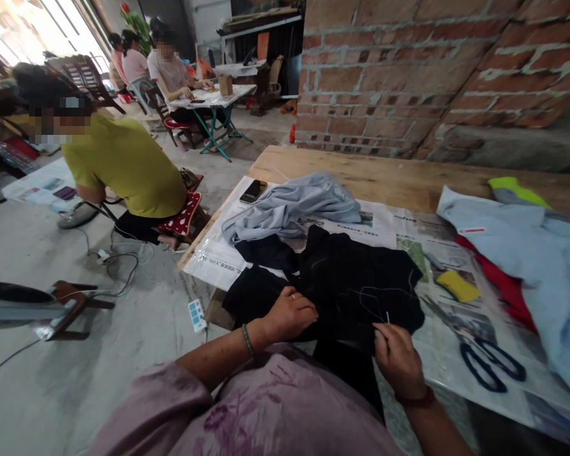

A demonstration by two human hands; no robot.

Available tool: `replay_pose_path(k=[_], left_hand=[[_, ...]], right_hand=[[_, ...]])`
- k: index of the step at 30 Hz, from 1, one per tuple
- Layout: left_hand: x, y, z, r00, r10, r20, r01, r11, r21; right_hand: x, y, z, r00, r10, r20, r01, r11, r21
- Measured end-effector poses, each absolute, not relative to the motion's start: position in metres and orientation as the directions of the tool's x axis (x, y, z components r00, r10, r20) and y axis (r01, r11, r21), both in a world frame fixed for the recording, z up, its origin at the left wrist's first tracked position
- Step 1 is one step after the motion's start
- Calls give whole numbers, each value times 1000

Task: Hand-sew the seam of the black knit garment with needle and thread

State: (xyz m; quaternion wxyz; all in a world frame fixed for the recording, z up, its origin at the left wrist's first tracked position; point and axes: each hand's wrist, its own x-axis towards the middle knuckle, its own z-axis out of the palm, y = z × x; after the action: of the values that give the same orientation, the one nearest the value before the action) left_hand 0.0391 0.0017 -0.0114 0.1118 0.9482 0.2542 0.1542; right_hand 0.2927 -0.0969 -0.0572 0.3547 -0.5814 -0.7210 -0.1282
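Note:
A black cloth garment (pixel 361 266) lies bunched over the near edge of the table in front of me. My left hand (pixel 289 315) is closed on its near edge, the fingertips hidden in the dark folds. Just right of the cloth, my right hand (pixel 399 354) pinches a thin, bright sewing needle (pixel 387 317) that points upward. A pale thread (pixel 368 292) loops over the black fabric near the needle. Large dark-handled scissors (pixel 487 354) lie to the right of my right hand, beside a yellow sponge-like piece (pixel 457 285).
Newspaper (pixel 384 218) under clear plastic covers part of the wooden table (pixel 356 166). Grey cloth (pixel 294 202) and a phone (pixel 253 191) lie at the back left, light-blue cloth (pixel 517 240) at right. A power strip (pixel 196 315) is by the left edge. A person in yellow-green (pixel 128 164) sits nearby.

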Motion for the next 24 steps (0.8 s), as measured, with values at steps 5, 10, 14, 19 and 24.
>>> replay_pose_path(k=[5, 10, 14, 19, 24], left_hand=[[43, 2, -20, 858, 473, 201, 409, -865, 290], [46, 7, -19, 815, 550, 185, 475, -815, 331], [51, 19, -8, 845, 516, 142, 424, -807, 411], [61, 34, 3, 916, 402, 13, 350, -812, 466], [62, 38, 2, 915, 401, 49, 314, -783, 536]], right_hand=[[291, -97, -53, -90, 729, 679, 937, 294, -191], [292, -98, -55, -81, 742, 666, 939, 281, -200], [293, -99, -59, -51, 761, 647, 939, 256, -228], [294, -99, -59, -94, 731, 676, 936, 296, -190], [294, -100, -57, -96, 721, 686, 940, 293, -176]])
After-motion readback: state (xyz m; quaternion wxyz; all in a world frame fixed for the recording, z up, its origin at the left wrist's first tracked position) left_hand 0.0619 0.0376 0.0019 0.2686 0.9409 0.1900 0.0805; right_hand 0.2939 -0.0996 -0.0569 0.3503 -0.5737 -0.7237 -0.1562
